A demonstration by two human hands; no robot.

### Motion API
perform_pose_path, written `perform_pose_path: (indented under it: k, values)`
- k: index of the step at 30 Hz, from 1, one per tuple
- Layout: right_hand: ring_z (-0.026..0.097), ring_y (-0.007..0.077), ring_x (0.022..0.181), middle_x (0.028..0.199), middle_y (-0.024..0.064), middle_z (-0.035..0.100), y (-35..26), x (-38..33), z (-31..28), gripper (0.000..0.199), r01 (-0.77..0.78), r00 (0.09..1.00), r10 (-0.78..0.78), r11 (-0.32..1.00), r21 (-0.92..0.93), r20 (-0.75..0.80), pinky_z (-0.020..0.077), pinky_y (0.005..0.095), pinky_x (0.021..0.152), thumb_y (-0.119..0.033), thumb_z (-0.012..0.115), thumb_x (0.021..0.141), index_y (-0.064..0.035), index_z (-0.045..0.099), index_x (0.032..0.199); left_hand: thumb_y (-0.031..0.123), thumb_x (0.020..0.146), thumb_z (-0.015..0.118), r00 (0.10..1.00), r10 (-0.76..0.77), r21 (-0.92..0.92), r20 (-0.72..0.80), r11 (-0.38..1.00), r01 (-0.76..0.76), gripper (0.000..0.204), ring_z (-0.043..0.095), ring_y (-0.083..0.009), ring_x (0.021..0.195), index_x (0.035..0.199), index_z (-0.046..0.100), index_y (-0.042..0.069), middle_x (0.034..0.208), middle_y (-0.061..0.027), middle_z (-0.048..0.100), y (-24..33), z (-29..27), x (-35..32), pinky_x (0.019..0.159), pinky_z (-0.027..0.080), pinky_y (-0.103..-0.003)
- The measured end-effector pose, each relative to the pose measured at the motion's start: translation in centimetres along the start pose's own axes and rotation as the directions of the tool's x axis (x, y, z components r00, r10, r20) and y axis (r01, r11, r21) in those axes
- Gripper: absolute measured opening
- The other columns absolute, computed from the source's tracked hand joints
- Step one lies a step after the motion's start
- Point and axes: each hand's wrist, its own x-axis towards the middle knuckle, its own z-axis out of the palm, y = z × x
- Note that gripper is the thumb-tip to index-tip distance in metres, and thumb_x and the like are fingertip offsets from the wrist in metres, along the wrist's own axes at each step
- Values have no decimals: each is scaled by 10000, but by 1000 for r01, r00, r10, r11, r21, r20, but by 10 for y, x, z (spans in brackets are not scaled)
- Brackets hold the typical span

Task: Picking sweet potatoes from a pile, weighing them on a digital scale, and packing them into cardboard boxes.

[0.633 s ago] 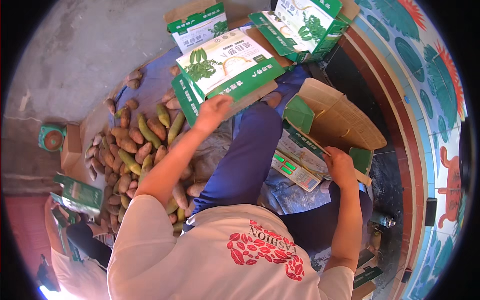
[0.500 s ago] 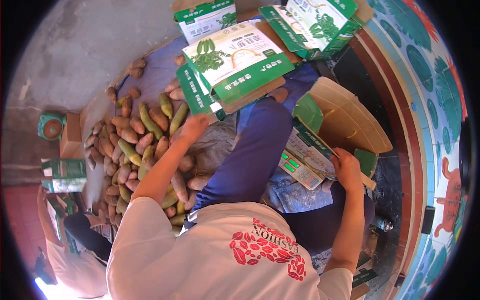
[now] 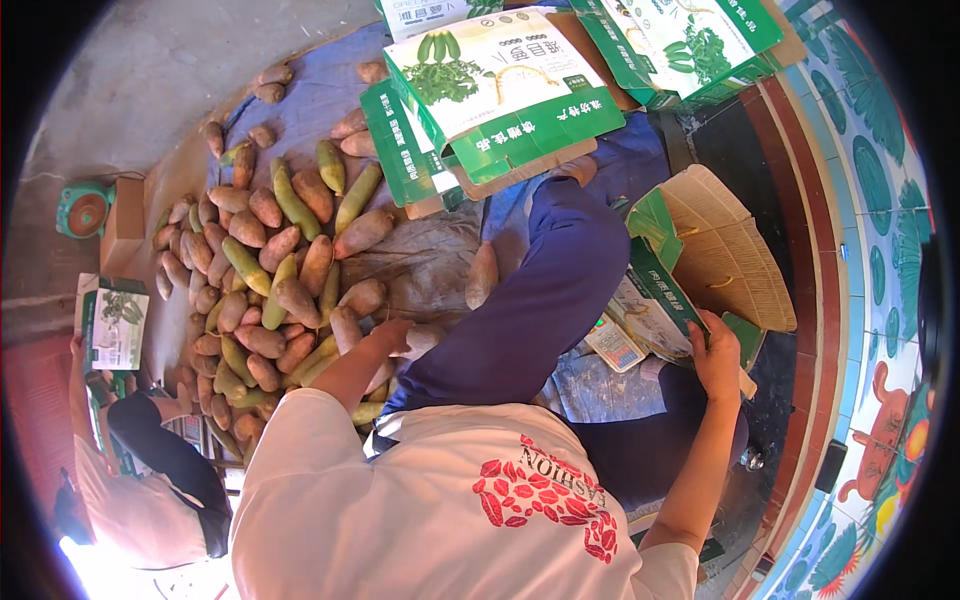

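Note:
My left hand (image 3: pixel 390 338) reaches down onto the near right side of a heap of sweet potatoes (image 3: pixel 365 232) and long green radishes (image 3: pixel 293 200). It lies against one sweet potato (image 3: pixel 424 339) beside my thigh; its fingertips are hidden, so I cannot tell whether it grips. My right hand (image 3: pixel 716 358) is closed on the near edge of an open green and white cardboard box (image 3: pixel 655 290), whose tan flap stands raised on the far side. Partly under that box is a digital scale (image 3: pixel 613 345), its keypad showing.
Printed cartons (image 3: pixel 500 75) are stacked ahead, with another carton (image 3: pixel 690 50) at far right. A tiled wall edge (image 3: pixel 850 250) borders the right. At left, a co-worker (image 3: pixel 150 480) holds up a box (image 3: pixel 115 325) near a green round-dial scale (image 3: pixel 84 209).
My left hand has come down and back from beside the stacked carton to the heap. My right hand still holds the open box. The co-worker's box has turned to show its white side.

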Motion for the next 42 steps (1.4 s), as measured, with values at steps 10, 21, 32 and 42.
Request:
perform_pose_path:
  k: [10,21,32,42]
  values:
    - [628,353,842,912,163,651,-2,2,-1,142,-3,1000,3,1000,17,0,489,385,739,-57,605,840,-18,639,972,203,748,726,994,60,229,93,970,-80,811,515,-305,1182,1434,296,246,1268,-120,491,39,-3,5,928,456,-469]
    - [624,365,838,909,175,647,-2,5,0,154,16,1000,-16,1000,9,-11,487,393,738,-56,617,831,-13,633,977,191,588,851,990,48,359,135,929,-94,842,515,-336,1171,1326,447,216,1251,-124,508,54,1,16,899,468,-462]
    - [626,361,853,922,166,652,5,-7,-10,159,-26,999,24,998,-52,-44,489,396,751,-66,624,832,-23,635,984,192,751,698,901,390,410,190,802,-434,709,451,-301,1251,1371,360,133,1285,-116,515,80,-9,23,998,374,-498]
    - [621,360,841,912,160,651,2,-2,-4,159,-23,1000,23,999,-38,-17,486,400,739,-62,629,826,-27,631,981,224,839,560,843,492,732,219,488,-475,396,461,-241,1185,1231,567,168,1164,-71,549,70,43,48,967,368,-478]
